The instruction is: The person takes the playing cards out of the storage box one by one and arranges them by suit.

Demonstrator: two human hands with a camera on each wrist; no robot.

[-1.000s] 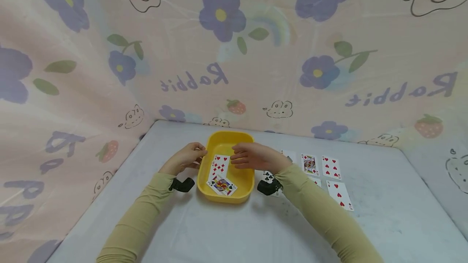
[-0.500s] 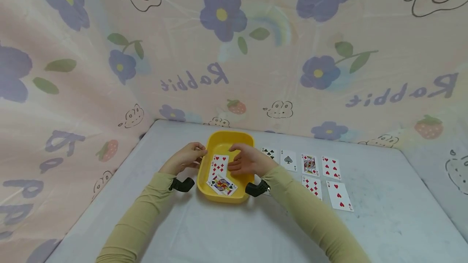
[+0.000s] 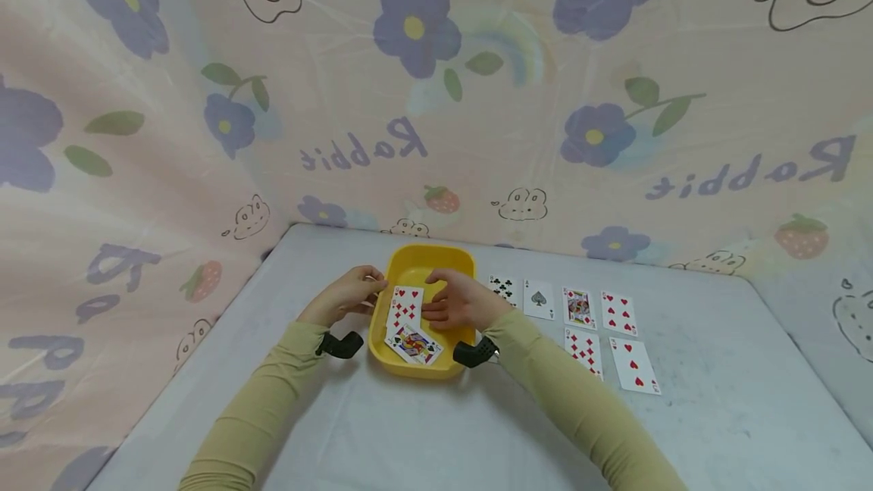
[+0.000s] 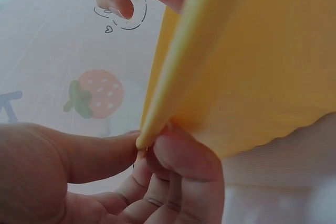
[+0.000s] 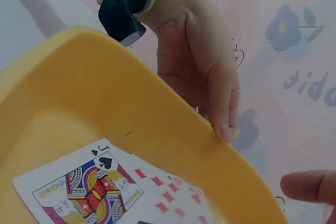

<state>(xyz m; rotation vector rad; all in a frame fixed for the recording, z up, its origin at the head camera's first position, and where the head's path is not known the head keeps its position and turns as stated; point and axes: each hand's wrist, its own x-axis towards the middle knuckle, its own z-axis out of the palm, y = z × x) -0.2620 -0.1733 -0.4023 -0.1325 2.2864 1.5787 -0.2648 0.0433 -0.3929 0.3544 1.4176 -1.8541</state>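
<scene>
A yellow plastic tray stands on the table, its left rim pinched between the thumb and fingers of my left hand. That grip on the rim shows closely in the left wrist view, where the left hand is at the bottom. Inside the tray lie face-up playing cards: a jack of spades overlaps a diamonds card, with a hearts card showing behind. My right hand reaches over the tray's right side, thumb raised and fingers extended, fingertips right at the cards' right edge.
Right of the tray, several cards lie face up in rows, among them an ace of spades, a king, a six of hearts, a diamonds card and a three of hearts. A patterned cloth hangs behind the table.
My right hand has moved left and slightly down inside the tray. The diamonds and hearts cards have shifted a little left. My left hand stays at the rim.
</scene>
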